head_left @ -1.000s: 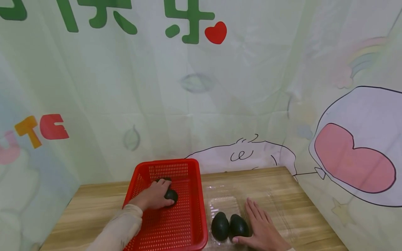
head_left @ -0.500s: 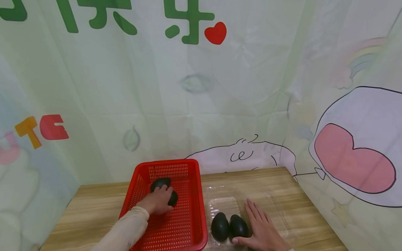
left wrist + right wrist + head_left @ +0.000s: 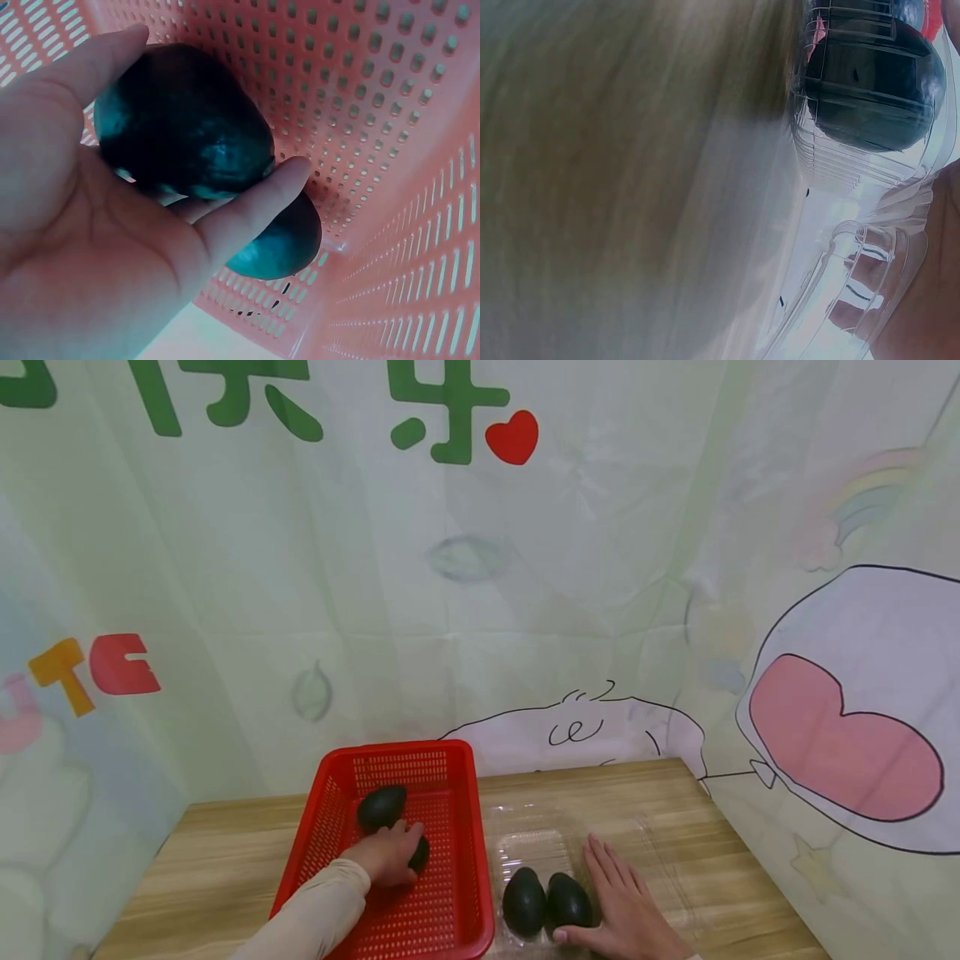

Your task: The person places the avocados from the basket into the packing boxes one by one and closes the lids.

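Note:
In the red basket, my left hand (image 3: pixel 390 857) grips a dark green avocado (image 3: pixel 187 124), thumb on one side and fingers on the other. Another avocado (image 3: pixel 382 807) lies behind it in the basket. My right hand (image 3: pixel 626 906) lies flat with straight fingers at the side of a clear plastic clamshell box (image 3: pixel 536 843). Two avocados, one on the left (image 3: pixel 524 902) and one on the right (image 3: pixel 569 900), sit side by side in that box. The right thumb tip is at the lower edge of the right-hand one.
The red plastic basket (image 3: pixel 486 893) with slotted walls stands left of the clear box, their sides close together. Both are on a wood-grain table (image 3: pixel 622 785). The box's clear lid (image 3: pixel 667 860) spreads out to the right. A printed curtain (image 3: pixel 375 610) hangs behind the table.
My left hand has shifted nearer and slightly right within the basket with the avocado, uncovering the one behind it. The right hand has stayed in place.

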The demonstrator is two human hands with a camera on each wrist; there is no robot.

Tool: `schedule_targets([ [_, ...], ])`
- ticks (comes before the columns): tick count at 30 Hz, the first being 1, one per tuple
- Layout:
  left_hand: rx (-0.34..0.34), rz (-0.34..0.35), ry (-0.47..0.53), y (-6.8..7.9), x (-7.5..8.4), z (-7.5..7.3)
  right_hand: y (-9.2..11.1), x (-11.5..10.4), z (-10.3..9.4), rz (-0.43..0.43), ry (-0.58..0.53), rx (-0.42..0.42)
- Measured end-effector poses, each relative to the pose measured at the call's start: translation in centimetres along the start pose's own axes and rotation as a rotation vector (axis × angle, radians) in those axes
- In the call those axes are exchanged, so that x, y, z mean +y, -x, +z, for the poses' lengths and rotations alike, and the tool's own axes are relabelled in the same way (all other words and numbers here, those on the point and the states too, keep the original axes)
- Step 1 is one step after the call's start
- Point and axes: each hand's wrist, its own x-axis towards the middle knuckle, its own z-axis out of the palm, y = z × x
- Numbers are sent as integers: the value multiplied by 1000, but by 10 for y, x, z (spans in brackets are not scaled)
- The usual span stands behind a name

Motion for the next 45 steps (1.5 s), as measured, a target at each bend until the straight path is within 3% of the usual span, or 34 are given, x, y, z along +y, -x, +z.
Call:
schedule_targets([
  [14, -37, -41, 34, 2, 2, 3, -1, 0, 1, 0, 3, 6],
  [23, -64, -9, 30, 6, 0, -5, -1, 0, 2, 9, 1, -9],
  [45, -74, -43, 88, 19, -3, -15, -1, 0, 1, 5, 9, -1],
])
